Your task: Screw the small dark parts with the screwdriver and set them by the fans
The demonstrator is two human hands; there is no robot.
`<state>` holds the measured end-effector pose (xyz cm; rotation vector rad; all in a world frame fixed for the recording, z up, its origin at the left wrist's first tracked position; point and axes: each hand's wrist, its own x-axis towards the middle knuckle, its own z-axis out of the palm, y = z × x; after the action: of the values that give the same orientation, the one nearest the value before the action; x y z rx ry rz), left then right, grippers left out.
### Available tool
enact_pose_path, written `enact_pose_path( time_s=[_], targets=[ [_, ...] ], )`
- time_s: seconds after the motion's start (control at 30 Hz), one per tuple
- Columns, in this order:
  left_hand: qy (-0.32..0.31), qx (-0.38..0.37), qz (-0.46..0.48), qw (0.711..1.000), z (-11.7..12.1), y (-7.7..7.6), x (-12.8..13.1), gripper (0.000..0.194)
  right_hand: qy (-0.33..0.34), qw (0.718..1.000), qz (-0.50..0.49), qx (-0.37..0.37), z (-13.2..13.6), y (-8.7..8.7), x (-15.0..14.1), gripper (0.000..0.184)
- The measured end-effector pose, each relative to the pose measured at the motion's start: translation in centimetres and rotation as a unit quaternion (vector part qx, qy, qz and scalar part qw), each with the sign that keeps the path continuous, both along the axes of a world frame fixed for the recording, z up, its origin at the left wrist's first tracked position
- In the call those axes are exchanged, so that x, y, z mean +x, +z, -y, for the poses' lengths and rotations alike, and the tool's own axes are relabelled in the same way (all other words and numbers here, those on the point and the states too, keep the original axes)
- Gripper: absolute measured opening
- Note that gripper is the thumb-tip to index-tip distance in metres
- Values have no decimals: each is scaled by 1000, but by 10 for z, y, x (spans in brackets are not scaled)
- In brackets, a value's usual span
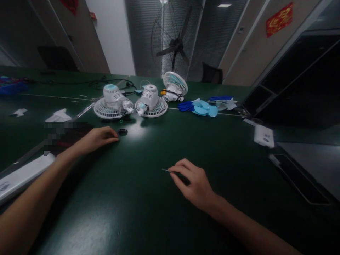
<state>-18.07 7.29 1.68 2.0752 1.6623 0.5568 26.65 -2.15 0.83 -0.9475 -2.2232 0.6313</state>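
Note:
My right hand (pixel 192 180) is closed around a screwdriver (pixel 166 170), its thin metal shaft pointing left above the green table. Most of the handle is hidden by the fingers. My left hand (pixel 99 137) is low over the table at the left, thumb and fingers a little apart, with no object visible between them. Just beyond its fingertips lies a small black part (pixel 122 131). Behind that, two white fan heads rest face down on their grilles, a left fan (pixel 113 101) and a middle fan (pixel 150 101). A third fan (pixel 174 85) leans with its grille tilted up.
Light-blue fan blades (pixel 203 108) and blue-and-white gloves (pixel 221 101) lie at the back right. A white box (pixel 264 136) and a phone (pixel 300 179) are at the right. A long white case (pixel 25 177) lies by my left forearm. Black cables (pixel 103 82) run along the back.

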Motion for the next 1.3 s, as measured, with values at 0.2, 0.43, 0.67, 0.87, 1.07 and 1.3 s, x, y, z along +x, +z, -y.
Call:
enact_pose_path(
  time_s=[0.2, 0.43, 0.67, 0.87, 1.07, 1.3],
  targets=[
    [106, 133, 45, 984, -2, -13, 23, 57, 6, 1000, -3, -8, 0, 0, 0, 20],
    [113, 113, 27, 987, -4, -21, 31, 53, 5, 1000, -2, -13, 0, 0, 0, 20],
    [144, 113, 31, 983, -3, -18, 37, 49, 8, 1000, -1, -18, 0, 0, 0, 19],
    [194, 71, 53, 977, -9, -20, 42, 50, 6, 1000, 2, -11, 0, -1, 0, 19],
    [211, 61, 97, 971, -11, -23, 44, 47, 1, 1000, -3, -17, 0, -1, -1, 19],
    [125, 145, -61, 980, 0, -18, 51, 38, -2, 1000, -1, -10, 1, 0, -2, 18]
  ],
)
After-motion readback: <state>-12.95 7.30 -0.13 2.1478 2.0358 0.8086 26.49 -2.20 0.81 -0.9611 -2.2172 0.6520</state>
